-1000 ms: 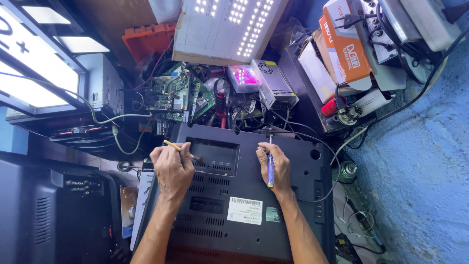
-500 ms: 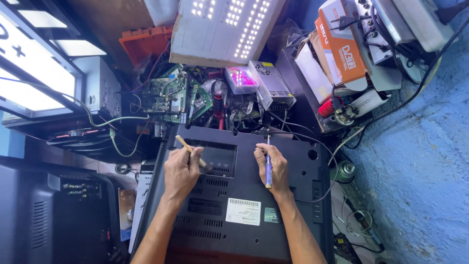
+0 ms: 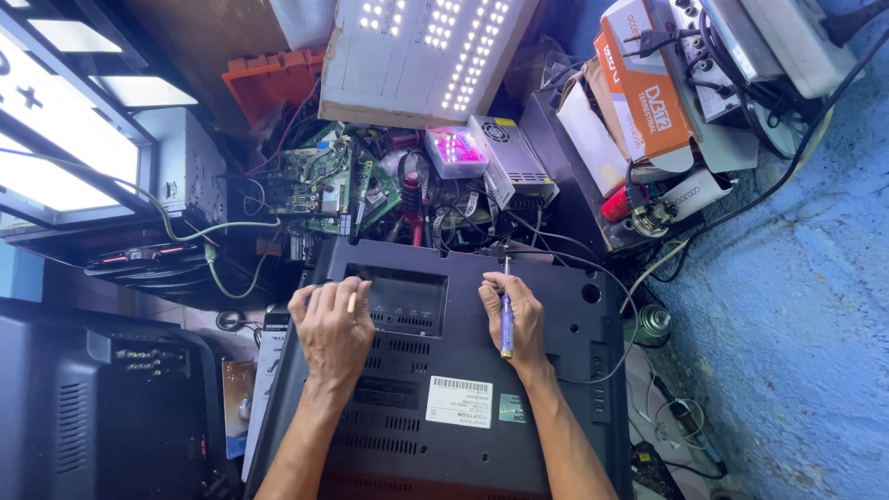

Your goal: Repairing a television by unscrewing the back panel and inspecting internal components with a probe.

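At nine o'clock from my hands stands a dark boxy television set [image 3: 83, 407], its back panel facing me, well apart from the work. My left hand [image 3: 331, 329] lies flat on the black plastic rear cover of a television [image 3: 444, 389], which fills the lower middle of the view and rests face down, presumably so the back is reachable. The fingers curl over the edge of the rectangular recess at the top of the cover; the grip is closed loosely around a thin tan stick-like tool [image 3: 351, 302] that pokes out between the fingers. I cannot tell what that tool is. The palm presses down, which I judge steadies the cover.

At twelve o'clock, beyond the cover, sit a green circuit board [image 3: 324, 185] among tangled wires and a white panel of lit LED dots [image 3: 426, 46], leaning up behind the pile.

My right hand [image 3: 514, 319] rests on the cover to the right of the recess, its grip closed around a blue-handled screwdriver [image 3: 506, 319]. The shaft points to twelve o'clock, with the tip near the cover's top edge, lying along the surface rather than standing on a screw.

At two o'clock, an orange cardboard box [image 3: 648, 93] sits among cables.
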